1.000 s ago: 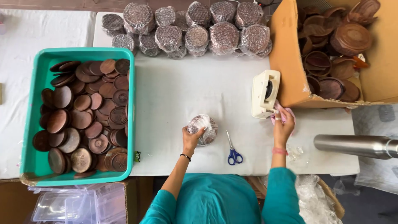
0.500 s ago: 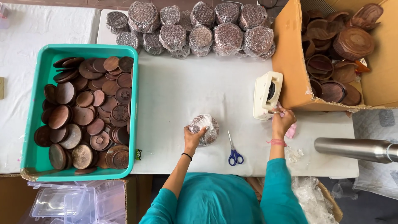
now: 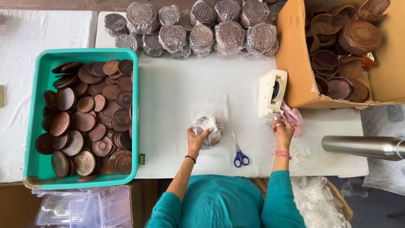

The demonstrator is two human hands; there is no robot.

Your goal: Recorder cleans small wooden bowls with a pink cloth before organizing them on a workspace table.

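Bubble-wrapped bundle (image 3: 208,131) sits on the white table (image 3: 190,88) under your left hand (image 3: 196,139), fingers curled over it as before. Your right hand (image 3: 282,128) has dropped from the tape dispenser (image 3: 271,94), fingertips pinched, apparently drawing tape.

Between my left hand (image 3: 197,140) and my right hand (image 3: 283,128), scissors (image 3: 239,151) are lying on the white table (image 3: 190,88), narrowing that gap. Ahead of both hands open tabletop is running up to a row of wrapped bundles (image 3: 198,25) blocking the far edge. A tape dispenser (image 3: 272,93) and a pink cloth (image 3: 292,117) are crowding just ahead of my right hand, with a cardboard box (image 3: 295,63) walling off beyond them. Left of my left hand, room is reaching as far as the green tub (image 3: 136,126). A metal tube (image 3: 363,147) is sticking in to the right.
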